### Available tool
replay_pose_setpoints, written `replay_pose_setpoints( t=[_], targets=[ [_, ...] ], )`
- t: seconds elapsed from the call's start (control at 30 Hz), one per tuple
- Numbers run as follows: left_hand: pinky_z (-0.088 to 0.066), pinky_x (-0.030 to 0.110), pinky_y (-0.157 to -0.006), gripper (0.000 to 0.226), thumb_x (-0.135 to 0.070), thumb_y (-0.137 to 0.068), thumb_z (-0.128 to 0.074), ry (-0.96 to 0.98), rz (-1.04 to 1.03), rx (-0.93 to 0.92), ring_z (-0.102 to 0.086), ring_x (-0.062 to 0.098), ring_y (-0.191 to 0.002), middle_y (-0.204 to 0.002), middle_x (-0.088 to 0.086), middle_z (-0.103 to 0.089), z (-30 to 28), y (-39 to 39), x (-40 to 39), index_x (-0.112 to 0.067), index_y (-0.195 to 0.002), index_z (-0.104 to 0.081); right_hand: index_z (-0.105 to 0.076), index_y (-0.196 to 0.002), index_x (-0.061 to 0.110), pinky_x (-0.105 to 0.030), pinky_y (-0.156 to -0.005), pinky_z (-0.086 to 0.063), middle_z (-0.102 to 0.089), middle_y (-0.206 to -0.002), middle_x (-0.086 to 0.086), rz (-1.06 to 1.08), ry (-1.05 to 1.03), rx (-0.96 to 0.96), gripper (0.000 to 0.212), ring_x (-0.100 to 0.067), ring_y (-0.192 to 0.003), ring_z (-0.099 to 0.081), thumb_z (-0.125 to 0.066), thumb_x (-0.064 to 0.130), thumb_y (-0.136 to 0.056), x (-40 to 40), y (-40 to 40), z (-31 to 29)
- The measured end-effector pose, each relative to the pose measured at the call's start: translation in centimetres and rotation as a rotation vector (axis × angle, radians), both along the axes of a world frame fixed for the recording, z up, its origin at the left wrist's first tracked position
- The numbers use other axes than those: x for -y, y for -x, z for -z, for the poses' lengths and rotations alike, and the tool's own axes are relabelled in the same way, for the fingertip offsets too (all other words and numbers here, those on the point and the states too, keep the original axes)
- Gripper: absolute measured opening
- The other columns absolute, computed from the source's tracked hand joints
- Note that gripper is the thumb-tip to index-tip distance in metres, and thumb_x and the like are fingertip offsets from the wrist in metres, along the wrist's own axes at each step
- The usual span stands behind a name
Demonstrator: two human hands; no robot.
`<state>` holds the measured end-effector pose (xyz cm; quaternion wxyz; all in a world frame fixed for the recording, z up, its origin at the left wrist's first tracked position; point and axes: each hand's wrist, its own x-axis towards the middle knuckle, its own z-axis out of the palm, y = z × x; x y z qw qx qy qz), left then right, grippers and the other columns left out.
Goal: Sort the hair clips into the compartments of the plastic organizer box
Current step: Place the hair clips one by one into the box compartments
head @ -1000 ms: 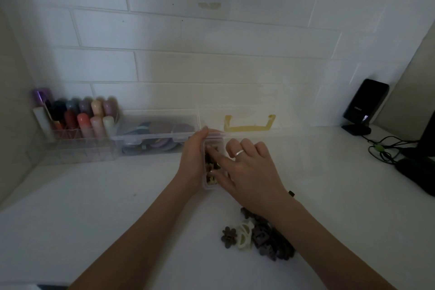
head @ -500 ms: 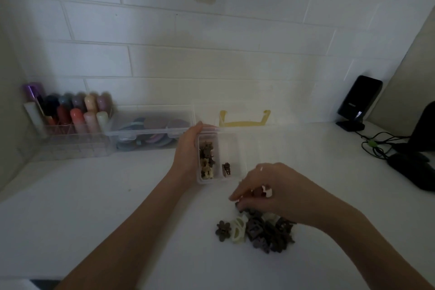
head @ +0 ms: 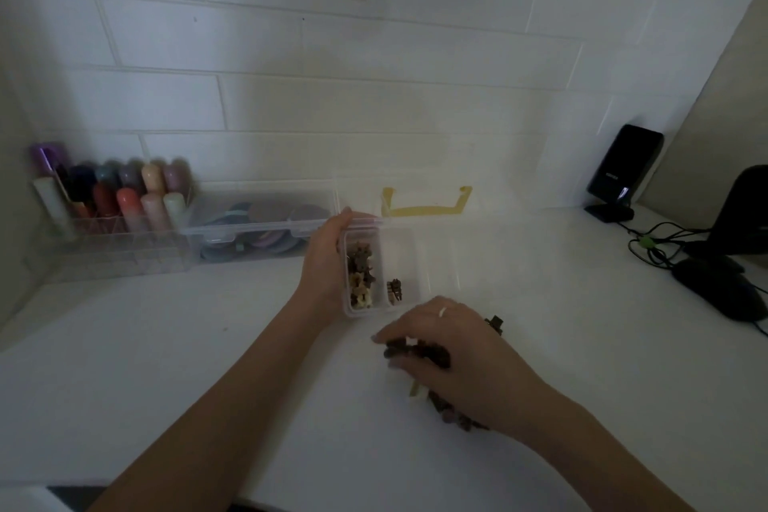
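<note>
Since half a second ago, the person's right hand (head: 453, 349) is lying lower and flatter over the pile of hair clips (head: 419, 349) on the white counter (head: 208, 366), now covering the cream and flower-shaped clips that were showing at the pile's left edge. Its fingers are curling down around dark clips at the pile's far-left side. On the left, the left hand (head: 328, 262) is cupping the left wall of the clear organizer box (head: 401, 258), thumb lying at the far corner. Brown and cream clips are filling the box's left compartment, and 1 dark clip (head: 395, 290) is sitting in the near end of the next compartment. Against the tiled wall at far left, a rack of colored tubes (head: 112, 200) is standing beside a closed clear case (head: 257, 220).
</note>
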<state>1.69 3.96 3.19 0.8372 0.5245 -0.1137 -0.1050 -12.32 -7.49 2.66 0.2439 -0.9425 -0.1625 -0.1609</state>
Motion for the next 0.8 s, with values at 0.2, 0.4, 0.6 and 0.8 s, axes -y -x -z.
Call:
replay_pose_setpoints(
  t=[0.2,0.4,0.6,0.8],
  targets=[
    [-0.049,0.025,-0.060,0.034,-0.033,-0.094,-0.040,0.001,0.013,-0.022,-0.061,0.020,-0.064,-0.080,0.012,-0.060,0.0,-0.3,-0.1,-0.011,-0.079,-0.062,-0.059,-0.092,0.026,-0.016,-0.072,-0.045,-0.064,-0.089,0.015,0.147,-0.266,0.204,0.016,-0.004,-0.088,-0.057,-0.070,0.026,-0.080,0.0,-0.9,-1.4],
    [-0.049,0.033,-0.072,0.039,-0.039,-0.091,-0.044,0.005,0.074,-0.100,-0.063,0.025,-0.082,-0.091,0.016,-0.065,0.4,-0.4,-0.4,-0.006,-0.095,-0.064,-0.064,-0.077,0.013,-0.019,-0.077,-0.042,-0.068,-0.088,0.003,0.165,-0.193,0.425,0.011,-0.010,-0.090,-0.053,-0.075,0.016,-0.075,-1.8,-5.2,-3.1],
    [-0.048,0.033,-0.074,0.041,-0.036,-0.093,-0.040,0.042,0.079,-0.129,-0.061,0.026,-0.081,-0.082,0.014,-0.064,0.5,-0.8,-0.5,-0.003,-0.088,-0.063,-0.063,-0.064,0.012,-0.027,-0.049,-0.039,-0.054,-0.077,-0.003,0.342,0.116,0.598,0.019,-0.018,-0.074,-0.047,-0.078,0.022,-0.070,-3.3,-8.1,-2.6],
    [-0.046,0.041,-0.087,0.048,-0.043,-0.085,-0.049,0.051,0.037,-0.178,-0.058,0.033,-0.095,-0.102,0.022,-0.061,0.3,-0.8,-0.5,-0.001,-0.104,-0.063,-0.072,-0.069,0.017,-0.032,-0.046,-0.043,-0.054,-0.073,-0.004,0.360,0.210,0.530,0.008,-0.024,-0.069,-0.052,-0.078,0.023,-0.070,-3.0,-8.6,-2.3]
  ],
)
